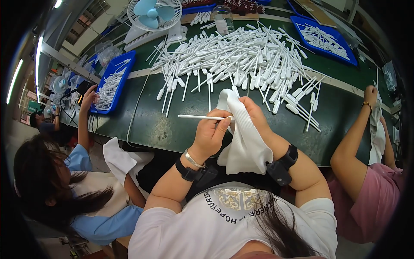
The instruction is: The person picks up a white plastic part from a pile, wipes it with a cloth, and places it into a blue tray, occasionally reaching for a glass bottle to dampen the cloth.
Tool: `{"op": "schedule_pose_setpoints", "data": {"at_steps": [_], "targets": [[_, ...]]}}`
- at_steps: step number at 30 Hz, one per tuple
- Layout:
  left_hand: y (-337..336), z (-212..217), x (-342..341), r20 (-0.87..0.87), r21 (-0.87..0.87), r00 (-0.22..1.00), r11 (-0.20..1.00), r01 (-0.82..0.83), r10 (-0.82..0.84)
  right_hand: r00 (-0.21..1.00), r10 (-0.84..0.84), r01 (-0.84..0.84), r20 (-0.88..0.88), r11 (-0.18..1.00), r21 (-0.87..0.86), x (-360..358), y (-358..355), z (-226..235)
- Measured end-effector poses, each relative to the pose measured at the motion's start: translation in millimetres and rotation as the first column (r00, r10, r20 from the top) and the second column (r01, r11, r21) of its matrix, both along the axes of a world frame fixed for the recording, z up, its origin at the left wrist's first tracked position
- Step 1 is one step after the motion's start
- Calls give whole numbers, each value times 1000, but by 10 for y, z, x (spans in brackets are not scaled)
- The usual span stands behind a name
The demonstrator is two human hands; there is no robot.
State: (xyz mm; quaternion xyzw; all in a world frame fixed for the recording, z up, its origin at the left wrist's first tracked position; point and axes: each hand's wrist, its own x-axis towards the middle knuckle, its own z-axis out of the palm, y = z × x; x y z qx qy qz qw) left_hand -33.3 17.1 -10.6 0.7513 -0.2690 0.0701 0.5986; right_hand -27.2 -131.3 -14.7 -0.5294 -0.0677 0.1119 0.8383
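The left hand (210,134) pinched a thin white stick (202,116); the right hand (254,115) clamped its fingers on a white cloth (243,142) above the bench (164,129).

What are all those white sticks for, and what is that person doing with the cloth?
The person sits at a green table heaped with a pile of white plastic sticks. The left hand pinches one white stick, and the right hand holds a white cloth against its end. Blue trays hold more sticks, and other people sit on both sides.
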Motion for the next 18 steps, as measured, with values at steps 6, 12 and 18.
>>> {"op": "schedule_pose_setpoints", "data": {"at_steps": [6, 12, 18], "targets": [[1, 12, -82, -69, -65, 998, 998, -11, 6, 998, -34, 40, -47, 992, 124, 20, -3, 72], [-45, 43, -145, -247, -322, 969, 940, -108, 27, 941, -131, 223, 313, 934, -279, 16, 9, -52], [-85, 50, -171, -237, -360, 971, 927, -105, 18, 929, -61, 230, 365, 869, -438, -20, -34, 2]]}}
